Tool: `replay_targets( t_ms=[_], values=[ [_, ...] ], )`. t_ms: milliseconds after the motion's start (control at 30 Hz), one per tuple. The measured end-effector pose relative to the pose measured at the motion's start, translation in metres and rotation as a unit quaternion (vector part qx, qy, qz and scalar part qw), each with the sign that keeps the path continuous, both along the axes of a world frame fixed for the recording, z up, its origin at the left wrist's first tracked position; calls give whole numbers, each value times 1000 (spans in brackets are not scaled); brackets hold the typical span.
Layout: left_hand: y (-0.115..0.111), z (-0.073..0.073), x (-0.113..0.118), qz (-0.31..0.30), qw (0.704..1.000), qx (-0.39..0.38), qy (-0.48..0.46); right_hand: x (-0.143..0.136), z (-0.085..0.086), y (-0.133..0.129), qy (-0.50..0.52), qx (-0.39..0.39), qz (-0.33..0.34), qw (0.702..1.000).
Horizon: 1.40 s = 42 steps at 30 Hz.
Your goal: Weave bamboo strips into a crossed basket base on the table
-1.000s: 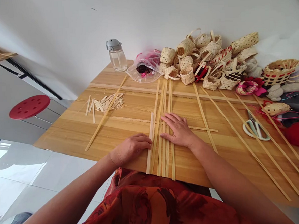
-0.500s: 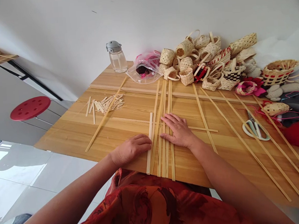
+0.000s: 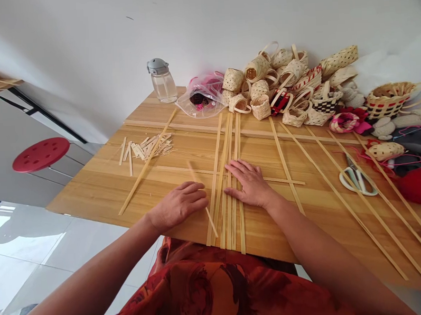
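Note:
Several long pale strips (image 3: 231,222) lie side by side, running from the table's front edge toward the back. One thin strip (image 3: 173,169) crosses them sideways. My right hand (image 3: 247,184) rests on the bundle near the crossing, fingers spread, pressing the strips down. Left of the bundle, my left hand (image 3: 179,206) has its fingers closed on a short strip (image 3: 211,222), which is tilted and blurred; its ends stick out above and below the fingers.
Small woven baskets (image 3: 260,107) crowd the back right. Scissors (image 3: 358,181) lie among loose long strips at right. Short offcuts (image 3: 147,147) are piled at left, with a bottle (image 3: 164,86) and plastic bag (image 3: 201,98) behind. A red stool (image 3: 41,154) stands beyond the table.
My left hand has moved left, away from the bundle, and the short strip has come with it, turning to a slant. My right hand stays in place on the strips.

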State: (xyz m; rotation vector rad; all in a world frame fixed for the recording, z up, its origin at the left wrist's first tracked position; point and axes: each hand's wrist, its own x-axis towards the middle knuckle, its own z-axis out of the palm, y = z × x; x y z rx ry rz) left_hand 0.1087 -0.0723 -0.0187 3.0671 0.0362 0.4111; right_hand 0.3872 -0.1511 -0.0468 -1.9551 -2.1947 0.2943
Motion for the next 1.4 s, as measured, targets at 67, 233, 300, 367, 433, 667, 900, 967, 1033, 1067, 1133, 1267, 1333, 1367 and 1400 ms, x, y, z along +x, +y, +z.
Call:
replay_targets(
  t_ms=[67,233,300,367,433,667,900,967,1033,1067,1133,1267,1333,1367,1400],
  values=[
    [10,6,-12,42,999,17,-25,1,0,0,3,-3,5,1000],
    [48,18,-51,249,963,78,-70,0,1,-1,6,-9,-1,1000],
    [62,17,-64,341,929,110,-94,-1,2,-1,7,-12,-5,1000],
    [71,12,-71,409,897,122,-117,-1,4,0,8,-18,-6,1000],
    [71,7,-67,432,885,105,-137,-1,5,-1,8,-22,-4,1000],
    [12,-4,9,66,983,-129,-111,0,3,-1,2,-17,0,1000],
    [-29,-4,71,-133,983,-116,-50,-2,1,2,-11,-10,-11,1000],
    [-24,-3,75,-120,987,-93,-43,-1,0,3,-8,-10,-13,1000],
    [-11,-1,69,-54,994,-75,-53,0,-2,3,-3,-6,-9,1000],
    [0,-1,62,-1,996,-65,-65,1,-2,2,1,-3,-6,1000],
    [26,0,37,137,986,-39,-92,1,-4,1,6,4,-4,1000],
    [78,4,-36,453,891,20,-36,2,-5,0,9,12,-5,1000],
    [92,7,-69,541,840,-3,34,1,-5,1,9,12,-3,1000],
    [96,8,-83,561,826,-21,56,1,-5,1,8,12,-3,1000],
    [98,9,-93,570,818,-40,75,1,-5,1,8,12,-4,1000]
  ],
)
